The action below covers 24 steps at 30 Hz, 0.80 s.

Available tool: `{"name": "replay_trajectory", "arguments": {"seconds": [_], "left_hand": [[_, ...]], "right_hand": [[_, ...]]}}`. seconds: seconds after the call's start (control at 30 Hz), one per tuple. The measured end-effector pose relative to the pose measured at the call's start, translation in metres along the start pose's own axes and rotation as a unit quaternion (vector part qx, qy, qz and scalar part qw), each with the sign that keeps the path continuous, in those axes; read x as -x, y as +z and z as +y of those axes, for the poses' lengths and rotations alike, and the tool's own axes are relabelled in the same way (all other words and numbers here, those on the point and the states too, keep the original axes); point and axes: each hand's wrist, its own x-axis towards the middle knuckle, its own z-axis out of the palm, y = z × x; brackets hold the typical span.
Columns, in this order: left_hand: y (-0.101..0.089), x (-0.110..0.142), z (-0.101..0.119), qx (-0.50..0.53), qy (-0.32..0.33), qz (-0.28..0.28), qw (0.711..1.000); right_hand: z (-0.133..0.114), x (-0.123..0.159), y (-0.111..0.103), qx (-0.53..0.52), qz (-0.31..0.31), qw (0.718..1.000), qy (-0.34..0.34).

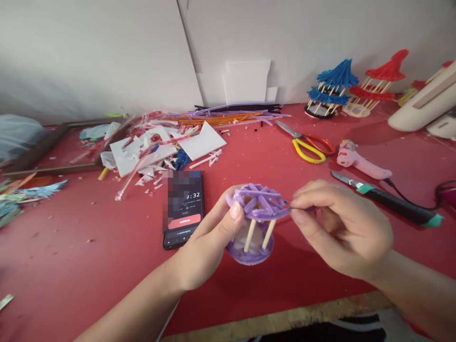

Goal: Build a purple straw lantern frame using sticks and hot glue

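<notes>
A small purple straw pavilion model (257, 209) with pale stick pillars and a round purple base is held just above the red table (107, 266). My left hand (210, 242) grips it from the left, thumb pressed against the roof rim. My right hand (342, 228) is closed in a pinch at the right edge of the roof, thumb and forefinger squeezing a thin purple straw piece there. A black phone (184, 209) with a lit screen lies just left of the model.
Scissors (309, 144) with red and yellow handles, a pink glue gun (359, 161) and a craft knife (388, 202) lie to the right. Blue (331, 90) and red (379, 83) pavilion models stand at the back. Straws (228, 116) and white paper scraps (160, 147) litter the back left.
</notes>
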Motion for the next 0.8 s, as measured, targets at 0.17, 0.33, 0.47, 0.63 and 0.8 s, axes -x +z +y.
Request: {"name": "replay_trajectory", "arguments": {"seconds": [0.17, 0.33, 0.47, 0.63, 0.8], "left_hand": [[-0.002, 0.002, 0.000, 0.002, -0.001, -0.018, 1.000], [-0.004, 0.004, 0.000, -0.021, 0.000, -0.021, 1.000], [-0.002, 0.003, 0.004, -0.033, 0.013, -0.036, 0.999], [0.002, 0.003, 0.010, -0.037, 0.001, -0.062, 0.997], [0.001, 0.004, 0.011, -0.047, -0.006, -0.083, 0.995]], "right_hand": [[0.001, 0.001, 0.000, -0.037, -0.012, 0.999, 0.024], [0.002, 0.003, 0.000, -0.059, -0.013, 0.998, 0.016], [0.004, 0.004, 0.000, -0.080, -0.019, 0.997, 0.012], [0.005, 0.007, 0.001, -0.108, -0.027, 0.994, 0.015], [0.008, 0.008, 0.002, -0.160, -0.022, 0.987, 0.016]]}}
